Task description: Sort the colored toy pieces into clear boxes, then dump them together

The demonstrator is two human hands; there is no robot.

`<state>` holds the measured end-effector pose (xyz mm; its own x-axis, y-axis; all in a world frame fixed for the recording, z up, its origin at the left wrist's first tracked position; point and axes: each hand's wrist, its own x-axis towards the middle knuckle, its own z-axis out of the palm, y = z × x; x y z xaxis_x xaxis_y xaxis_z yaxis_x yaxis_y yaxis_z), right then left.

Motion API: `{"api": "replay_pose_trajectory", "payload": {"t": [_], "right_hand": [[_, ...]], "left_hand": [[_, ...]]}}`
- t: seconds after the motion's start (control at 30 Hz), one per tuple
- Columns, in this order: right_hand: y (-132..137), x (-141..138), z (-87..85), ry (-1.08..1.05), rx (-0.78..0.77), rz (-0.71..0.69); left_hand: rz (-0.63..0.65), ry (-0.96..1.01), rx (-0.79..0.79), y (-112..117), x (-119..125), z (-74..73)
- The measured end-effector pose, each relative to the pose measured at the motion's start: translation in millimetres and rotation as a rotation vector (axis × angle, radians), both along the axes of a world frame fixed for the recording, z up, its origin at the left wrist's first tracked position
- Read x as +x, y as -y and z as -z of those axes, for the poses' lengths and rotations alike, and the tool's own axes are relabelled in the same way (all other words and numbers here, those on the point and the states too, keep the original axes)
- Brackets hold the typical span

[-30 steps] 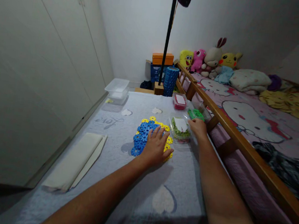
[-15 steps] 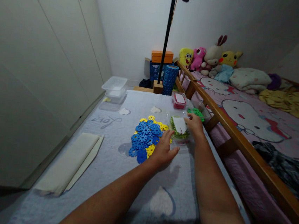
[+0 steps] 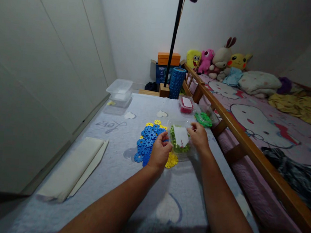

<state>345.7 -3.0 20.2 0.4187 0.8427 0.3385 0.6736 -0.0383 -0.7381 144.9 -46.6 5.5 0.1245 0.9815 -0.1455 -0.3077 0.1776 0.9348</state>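
Pale wardrobe doors (image 3: 39,65) fill the left of the room, and beside them a low surface under a grey-blue quilted cover (image 3: 126,187) runs away from the camera. Near its left edge lies a folded cream cloth (image 3: 73,167); at the far left corner sits an empty clear tub (image 3: 119,89). Around the middle of the cover is a heap of blue flower-shaped pieces (image 3: 149,141) with yellow flower pieces (image 3: 171,160) at its near and far edges. The left hand (image 3: 159,153) rests over the right side of that heap, its fingers curled and pinched against the left wall of a clear plastic container (image 3: 180,139). This container holds green pieces with a white card on top, and stands just right of the heap. The right hand (image 3: 199,137) grips the container's right rim, fingers bent round it. Farther off stand a red-filled tub (image 3: 186,105) and a small pile of green flower pieces (image 3: 203,119). Behind them a black pole (image 3: 173,41) rises from a wooden block. To the right, a wooden bed rail (image 3: 241,139) borders a pink cartoon sheet (image 3: 256,122), with plush toys (image 3: 218,60) at the far end.
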Motion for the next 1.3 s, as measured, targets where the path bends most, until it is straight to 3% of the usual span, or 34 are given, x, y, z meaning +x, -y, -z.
{"api": "replay_pose_trajectory", "payload": {"t": [0.23,0.43,0.8,1.03,1.3], "right_hand": [[22.5,-19.8,-4.0,-0.056,0.005,-0.033],[29.9,-34.8,-3.1,-0.103,0.067,-0.092],[34.1,-40.4,-4.0,-0.053,0.176,-0.155],[34.1,-40.2,-1.0,-0.035,0.134,-0.195],[31.3,-36.9,6.3,-0.104,0.121,-0.195]], "left_hand": [[-0.001,-0.002,-0.06,11.3,-25.8,-14.8],[-0.022,0.029,-0.045,16.4,-36.0,-12.1],[-0.049,0.084,-0.049,12.9,-38.1,-13.3],[-0.02,0.116,-0.049,15.8,-36.9,-13.7],[-0.059,0.012,0.02,10.1,-37.0,-10.1]]}}
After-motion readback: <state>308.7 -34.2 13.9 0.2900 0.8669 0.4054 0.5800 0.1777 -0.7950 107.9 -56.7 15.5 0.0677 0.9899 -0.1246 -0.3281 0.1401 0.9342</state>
